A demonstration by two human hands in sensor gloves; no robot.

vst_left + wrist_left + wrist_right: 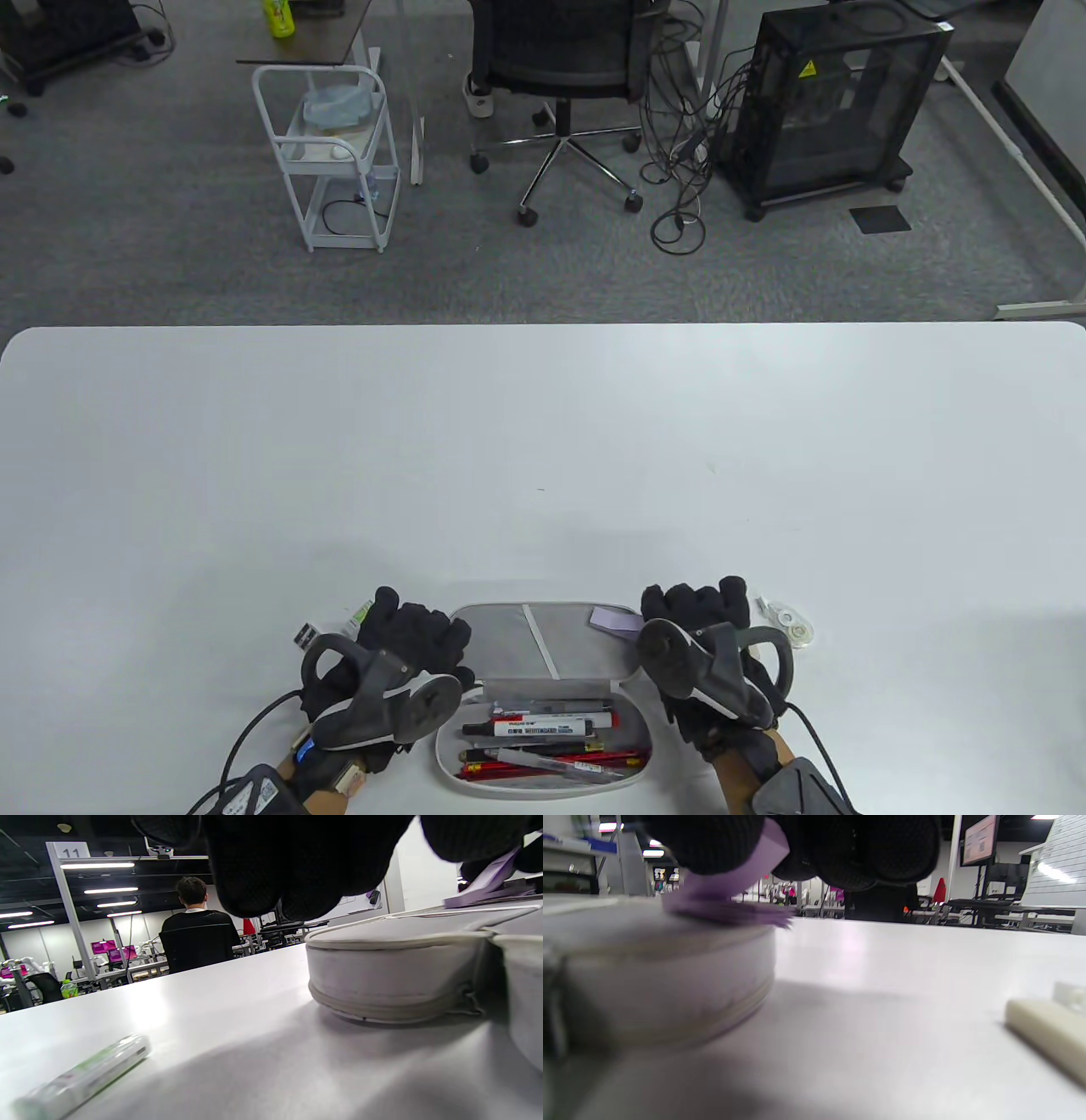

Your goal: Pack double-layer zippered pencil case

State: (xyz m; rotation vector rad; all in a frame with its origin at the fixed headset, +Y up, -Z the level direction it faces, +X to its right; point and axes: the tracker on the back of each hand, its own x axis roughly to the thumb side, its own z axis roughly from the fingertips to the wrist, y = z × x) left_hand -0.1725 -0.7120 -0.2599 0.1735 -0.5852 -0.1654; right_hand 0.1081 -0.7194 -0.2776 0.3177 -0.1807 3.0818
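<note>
The grey pencil case [509, 632] lies open at the table's near edge. Its near half holds a whiteboard marker [543, 727] and several pens. My right hand [679, 604] pinches a purple sticky-note pad [617, 620] that rests on the right corner of the case's far half. The right wrist view shows the pad [734, 906] bent up between my fingers [721, 844], on top of the case [649, 984]. My left hand [424, 632] is at the case's left edge, holding nothing. In the left wrist view its fingers [297, 866] hang just above the case rim [382, 984].
A white correction tape [789, 620] lies just right of my right hand, also seen in the right wrist view [1048, 1031]. A small green-and-white tube [360, 613] lies left of my left hand, also in the left wrist view [85, 1077]. A small black-and-white item [307, 635] lies beside it.
</note>
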